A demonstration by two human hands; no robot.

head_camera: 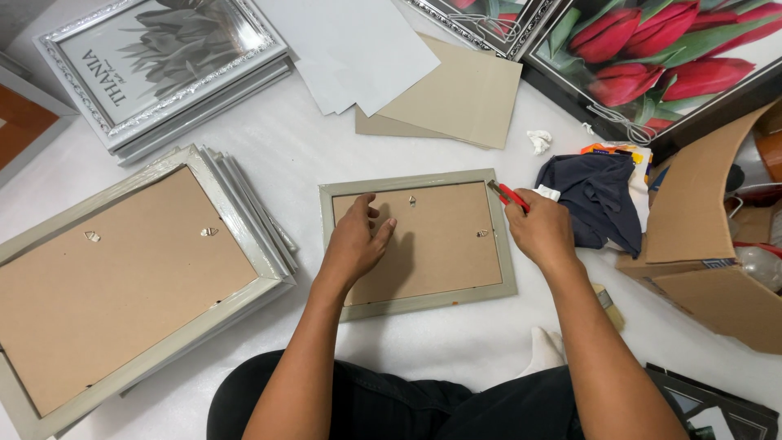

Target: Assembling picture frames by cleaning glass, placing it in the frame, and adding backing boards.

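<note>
**Grey frame, face down, under both hands**

Brown backing board fills a small grey picture frame lying face down on the white floor between the person's arms. The left hand rests spread and flat on the board. The right hand grips a red-handled tool at the frame's upper right corner.

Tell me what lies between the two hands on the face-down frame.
In the head view, only bare brown backing board of the small frame lies between the left hand and right hand, with a small metal hanger nearer the right.
</note>
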